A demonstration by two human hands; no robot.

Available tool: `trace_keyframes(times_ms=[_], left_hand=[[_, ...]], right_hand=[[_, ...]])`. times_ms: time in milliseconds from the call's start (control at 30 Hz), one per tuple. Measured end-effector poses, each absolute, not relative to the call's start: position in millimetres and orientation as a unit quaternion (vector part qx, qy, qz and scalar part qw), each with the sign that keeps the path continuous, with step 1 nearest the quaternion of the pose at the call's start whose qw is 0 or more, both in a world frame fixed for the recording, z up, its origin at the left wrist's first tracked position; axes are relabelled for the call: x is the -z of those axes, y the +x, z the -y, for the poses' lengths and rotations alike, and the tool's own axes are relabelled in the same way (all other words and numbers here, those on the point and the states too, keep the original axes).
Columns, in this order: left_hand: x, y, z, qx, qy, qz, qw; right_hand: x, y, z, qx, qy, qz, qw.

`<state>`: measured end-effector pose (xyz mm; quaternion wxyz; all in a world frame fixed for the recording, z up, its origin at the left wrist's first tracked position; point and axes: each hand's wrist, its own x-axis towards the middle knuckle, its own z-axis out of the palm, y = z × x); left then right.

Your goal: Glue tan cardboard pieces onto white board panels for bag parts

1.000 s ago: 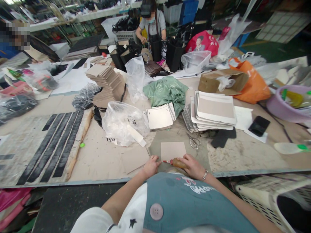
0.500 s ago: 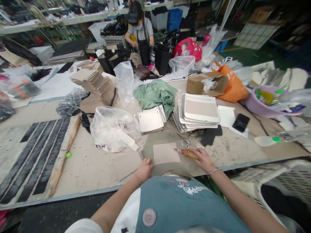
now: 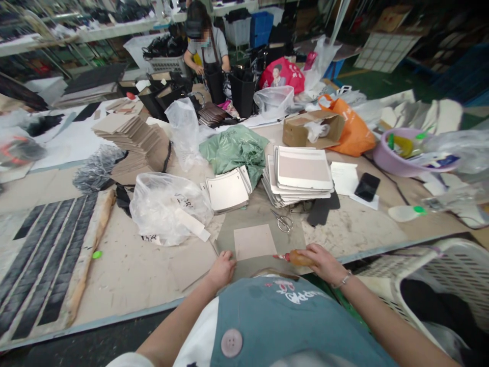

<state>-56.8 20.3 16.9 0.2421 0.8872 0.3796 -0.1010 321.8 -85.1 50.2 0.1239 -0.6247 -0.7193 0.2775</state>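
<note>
A pale, rectangular card sheet [image 3: 254, 241] lies flat on a grey-green mat in front of me. My left hand [image 3: 223, 268] rests by its lower left corner, fingers curled; whether they pinch the corner is hidden. In my right hand [image 3: 323, 262] is a squeeze bottle [image 3: 300, 258] with amber contents, tilted sideways. Its red and white nozzle points left, the tip at the sheet's lower right corner. Metal scissors [image 3: 283, 223] lie just beyond the sheet's right side.
Stacked white-edged panels [image 3: 303, 168], smaller white pieces [image 3: 228, 190] and a clear plastic bag [image 3: 168, 206] lie beyond the sheet. A phone [image 3: 367, 186] and a purple basin [image 3: 412, 163] are on the right. Across the table a co-worker [image 3: 216, 46] handles black bags.
The bottle's nozzle has moved from the sheet's upper right part down to its lower right corner. My view has shifted slightly right. My left hand stays by the lower left corner.
</note>
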Motion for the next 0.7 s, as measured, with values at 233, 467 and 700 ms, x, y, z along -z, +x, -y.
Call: trace_keyframes(times_ms=[233, 467, 700], left_hand=[[-36.1, -22.5, -47.7, 0.127, 0.878, -0.431, 0.167], [-16.2, 31.5, -74.8, 0.199, 0.894, -0.376, 0.141], [8.2, 44.9, -83.8, 0.226, 0.897, -0.360, 0.120]], right_hand=[[-36.0, 346.2, 116.5, -0.408, -0.730, 0.412, 0.361], [-26.2, 374.3, 118.7, -0.350, -0.635, 0.078, 0.685], [-6.2, 420.5, 114.6, -0.321, -0.669, 0.043, 0.669]])
